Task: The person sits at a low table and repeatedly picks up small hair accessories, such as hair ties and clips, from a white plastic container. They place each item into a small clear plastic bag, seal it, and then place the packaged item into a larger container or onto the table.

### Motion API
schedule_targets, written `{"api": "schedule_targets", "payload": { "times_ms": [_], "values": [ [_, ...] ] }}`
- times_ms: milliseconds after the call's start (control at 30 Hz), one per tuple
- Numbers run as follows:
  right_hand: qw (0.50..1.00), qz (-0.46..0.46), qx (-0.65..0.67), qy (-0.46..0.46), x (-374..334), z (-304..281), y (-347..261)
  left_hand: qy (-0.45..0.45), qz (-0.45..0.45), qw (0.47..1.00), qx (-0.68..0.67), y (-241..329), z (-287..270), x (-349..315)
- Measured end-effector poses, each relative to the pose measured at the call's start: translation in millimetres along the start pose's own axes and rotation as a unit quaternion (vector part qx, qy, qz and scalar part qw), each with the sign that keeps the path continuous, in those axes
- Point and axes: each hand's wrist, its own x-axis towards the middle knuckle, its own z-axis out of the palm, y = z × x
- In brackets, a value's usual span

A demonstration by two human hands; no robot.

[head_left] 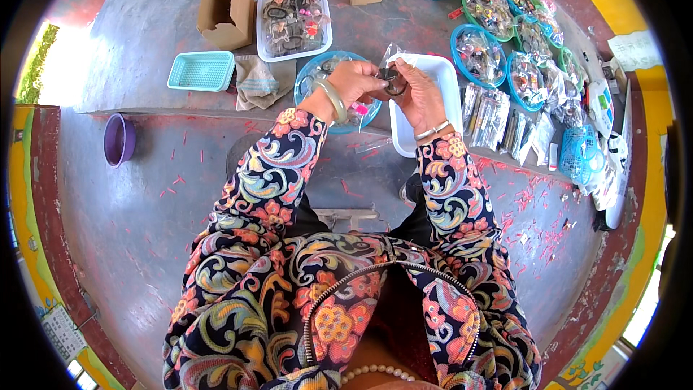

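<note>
Both my hands meet over the gap between a blue round basket (306, 76) and a white tray (403, 130). My left hand (352, 81), with a pale bangle at its wrist, pinches one side of a small dark rounded item (394, 85). From the other side my right hand (420, 95) grips the same item, thumb and fingers closed. A see-through plastic bag (390, 52) sticks up just behind the fingertips. The item's exact kind is too small to make out. Under my left hand, the basket holds see-through packets and something bright pink.
Beyond my hands stands a white tray (328, 36) of dark loops and small coloured pieces, beside an open cardboard box (226, 13). A turquoise basket (201, 71) and grey cloth (257, 82) lie left. Several filled baskets (478, 55) and packets (488, 117) crowd the right. A purple bucket (119, 140) sits lower left.
</note>
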Motion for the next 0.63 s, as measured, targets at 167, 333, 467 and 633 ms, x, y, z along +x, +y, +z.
{"api": "schedule_targets", "payload": {
  "times_ms": [167, 333, 467, 633],
  "values": [
    [1.000, 0.000, 0.003, -0.004, 5, -5, 5, 0.003, -0.001, 1.000, 0.018, 8, 5, -7],
    [1.000, -0.005, -0.012, -0.020, 6, -10, 4, -0.024, 0.004, 1.000, 0.018, 3, 4, -2],
    [1.000, 0.005, -0.009, -0.018, 7, -9, 4, -0.027, -0.003, 0.999, 0.032, -1, 1, -1],
    [0.995, -0.018, -0.094, -0.007, 7, -9, -2, 0.124, 0.037, 0.985, 0.116, 4, -8, 6]
  ]
}}
